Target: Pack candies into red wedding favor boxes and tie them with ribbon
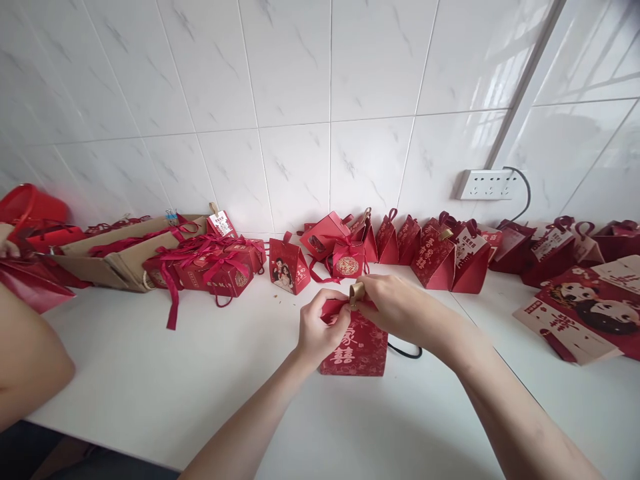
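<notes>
Red box (356, 350) upright, long axis vertical

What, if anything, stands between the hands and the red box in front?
Nothing visible: the left hand and right hand are both at the top of the box, by the gold loop. The black cord shows to the right, clear of both.

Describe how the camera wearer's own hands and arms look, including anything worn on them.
The left hand and right hand are ungloved, with no ring, watch or bracelet to be seen. The left forearm and right forearm are slim and bare as far as the picture shows; no sleeve is in view. Nail details are too small to tell.
</notes>
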`<state>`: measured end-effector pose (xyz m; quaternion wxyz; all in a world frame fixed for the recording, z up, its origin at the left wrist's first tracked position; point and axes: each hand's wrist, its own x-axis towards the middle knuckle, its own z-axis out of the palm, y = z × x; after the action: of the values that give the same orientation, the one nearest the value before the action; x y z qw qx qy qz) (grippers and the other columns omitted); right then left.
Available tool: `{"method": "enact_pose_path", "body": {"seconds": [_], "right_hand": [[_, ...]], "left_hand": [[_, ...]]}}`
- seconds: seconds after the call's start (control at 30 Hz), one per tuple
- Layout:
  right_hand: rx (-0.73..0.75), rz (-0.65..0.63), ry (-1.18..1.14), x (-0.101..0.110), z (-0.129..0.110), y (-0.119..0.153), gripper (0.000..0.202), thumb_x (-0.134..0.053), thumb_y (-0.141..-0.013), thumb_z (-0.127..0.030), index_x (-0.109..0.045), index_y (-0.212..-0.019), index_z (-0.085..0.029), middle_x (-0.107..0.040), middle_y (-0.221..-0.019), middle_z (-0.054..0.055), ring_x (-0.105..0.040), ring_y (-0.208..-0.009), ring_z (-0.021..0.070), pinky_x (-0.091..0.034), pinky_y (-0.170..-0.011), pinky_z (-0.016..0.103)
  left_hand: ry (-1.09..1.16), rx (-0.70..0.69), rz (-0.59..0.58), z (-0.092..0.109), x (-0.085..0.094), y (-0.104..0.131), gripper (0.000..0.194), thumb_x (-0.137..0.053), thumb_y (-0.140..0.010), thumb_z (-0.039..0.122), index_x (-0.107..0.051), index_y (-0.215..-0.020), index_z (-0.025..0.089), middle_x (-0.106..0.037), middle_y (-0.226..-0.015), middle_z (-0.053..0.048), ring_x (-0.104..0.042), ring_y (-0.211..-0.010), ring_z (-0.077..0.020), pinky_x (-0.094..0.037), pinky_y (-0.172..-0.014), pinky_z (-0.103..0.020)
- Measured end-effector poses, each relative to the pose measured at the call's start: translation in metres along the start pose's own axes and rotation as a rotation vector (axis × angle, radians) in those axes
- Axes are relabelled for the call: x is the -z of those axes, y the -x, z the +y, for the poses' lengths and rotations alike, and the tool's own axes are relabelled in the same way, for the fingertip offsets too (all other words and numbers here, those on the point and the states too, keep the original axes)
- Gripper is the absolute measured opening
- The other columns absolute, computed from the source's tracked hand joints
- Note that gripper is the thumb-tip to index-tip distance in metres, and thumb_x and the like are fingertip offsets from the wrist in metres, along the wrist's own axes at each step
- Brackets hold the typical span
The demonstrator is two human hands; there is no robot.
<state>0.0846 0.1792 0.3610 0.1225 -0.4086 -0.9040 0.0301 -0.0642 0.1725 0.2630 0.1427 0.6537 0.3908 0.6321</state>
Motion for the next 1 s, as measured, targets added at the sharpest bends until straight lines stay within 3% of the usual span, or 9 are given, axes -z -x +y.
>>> {"method": "enact_pose_path", "body": {"seconds": [0.33, 0.63, 1.0], "right_hand": [[-0.005, 0.000, 0.017, -0.0028, -0.0002, -0.0014, 0.022, -0.046, -0.080, -0.007, -0.044, -0.061, -0.018, -0.051, -0.058, -0.002, -0.040, -0.050, 0.0090, -0.024, -0.047, 0.023], [-0.008, 0.005, -0.004, -0.0050, 0.0028, -0.0016, 0.018, -0.047, -0.081, -0.008, -0.049, -0.065, -0.017, -0.056, -0.065, 0.000, -0.049, -0.055, 0.0103, -0.026, -0.048, 0.023], [-0.008, -0.003, -0.019, -0.0048, 0.0038, -0.0035, 0.019, -0.045, -0.082, -0.009, -0.052, -0.066, -0.017, -0.056, -0.064, 0.000, -0.048, -0.054, 0.0103, -0.025, -0.048, 0.024]], "left_hand": [[0.004, -0.010, 0.009, -0.0011, -0.0004, 0.0002, 0.004, -0.056, -0.077, 0.017, -0.058, -0.081, 0.018, -0.064, -0.071, 0.001, -0.060, -0.062, -0.0100, -0.048, -0.057, -0.018], [0.019, 0.001, 0.001, 0.0001, -0.0002, 0.0011, 0.006, -0.056, -0.077, 0.015, -0.058, -0.082, 0.018, -0.064, -0.074, 0.001, -0.061, -0.066, -0.0103, -0.049, -0.060, -0.018], [0.016, -0.011, 0.009, -0.0006, -0.0009, 0.0009, 0.004, -0.056, -0.077, 0.016, -0.057, -0.081, 0.017, -0.063, -0.072, 0.001, -0.060, -0.062, -0.0094, -0.049, -0.058, -0.017]]}}
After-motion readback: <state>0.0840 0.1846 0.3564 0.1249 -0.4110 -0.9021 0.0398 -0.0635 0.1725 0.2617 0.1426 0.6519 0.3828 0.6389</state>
